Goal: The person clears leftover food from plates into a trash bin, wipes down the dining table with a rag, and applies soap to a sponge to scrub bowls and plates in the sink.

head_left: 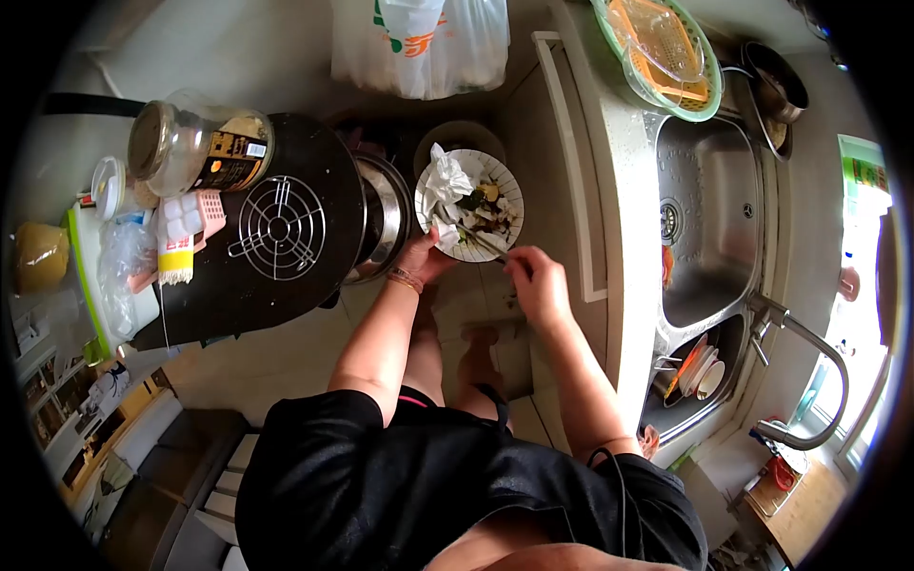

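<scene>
A white plate (515, 205) with a patterned rim bears food scraps (487, 202) and crumpled white tissues (447, 179). My left hand (426, 259) grips its lower left edge, with the fingers partly hidden beneath it. At the lower right of the plate, my right hand (536, 276) is closed on a thin utensil (487, 244) whose tip lies among the scraps. The kind of utensil is hard to tell. Behind and partly under the plate is a round bin (459, 135).
A dark table (328, 171) on the left holds a wire rack (280, 227) and a large jar (205, 147). White plastic bags (424, 57) hang above the bin. To the right, a counter (619, 190) borders a metal sink (709, 276) with dishes (703, 369) in its lower basin.
</scene>
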Tool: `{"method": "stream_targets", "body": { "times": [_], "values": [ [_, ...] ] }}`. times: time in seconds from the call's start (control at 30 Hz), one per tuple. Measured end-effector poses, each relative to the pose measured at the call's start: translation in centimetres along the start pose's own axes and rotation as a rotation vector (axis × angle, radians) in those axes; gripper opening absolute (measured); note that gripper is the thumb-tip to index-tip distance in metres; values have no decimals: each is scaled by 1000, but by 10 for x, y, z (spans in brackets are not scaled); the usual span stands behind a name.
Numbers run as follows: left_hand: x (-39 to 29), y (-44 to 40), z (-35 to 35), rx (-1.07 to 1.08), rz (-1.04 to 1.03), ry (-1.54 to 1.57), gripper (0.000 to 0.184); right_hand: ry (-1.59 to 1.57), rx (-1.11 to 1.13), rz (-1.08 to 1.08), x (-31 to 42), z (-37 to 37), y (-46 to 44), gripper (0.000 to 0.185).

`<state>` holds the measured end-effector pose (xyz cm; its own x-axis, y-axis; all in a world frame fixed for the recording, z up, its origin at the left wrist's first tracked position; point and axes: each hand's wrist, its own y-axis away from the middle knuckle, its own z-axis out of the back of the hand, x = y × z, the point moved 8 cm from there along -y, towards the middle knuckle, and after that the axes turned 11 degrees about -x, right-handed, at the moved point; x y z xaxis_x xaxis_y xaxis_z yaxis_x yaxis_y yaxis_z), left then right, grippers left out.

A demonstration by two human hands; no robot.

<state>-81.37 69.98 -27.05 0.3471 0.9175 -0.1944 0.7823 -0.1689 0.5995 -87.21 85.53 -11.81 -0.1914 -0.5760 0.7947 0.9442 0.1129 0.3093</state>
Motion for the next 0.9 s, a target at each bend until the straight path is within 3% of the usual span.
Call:
{"method": "stream_targets", "body": {
  "times": [0.07, 0.1, 0.23, 0.37, 0.63, 0.77, 0.9],
  "values": [
    [-1, -17, 5, 19, -23, 34, 86, 124, 16, 162, -11, -15, -2, 25],
    [-1, -24, 3, 80, -38, 89, 76, 194, 63, 138, -27, -25, -4, 28],
    [4, -43, 17, -107, 8, 210, 59, 204, 98, 49, -75, -51, -23, 32],
    [9, -72, 35, -190, -27, 225, 53, 319, 97, -103, -103, -65, -52, 37],
    [-9, -114, 62, -577, -172, 141, 60, 504, 0, 38, -135, -107, -113, 29],
    [-22, -127, 66, -869, -232, 13, 65, 598, 68, -55, -152, -128, -145, 20],
    [-30, -146, 81, -876, -235, 12, 80, 696, -2, -8, -162, -138, -162, 17]
  ]
}}
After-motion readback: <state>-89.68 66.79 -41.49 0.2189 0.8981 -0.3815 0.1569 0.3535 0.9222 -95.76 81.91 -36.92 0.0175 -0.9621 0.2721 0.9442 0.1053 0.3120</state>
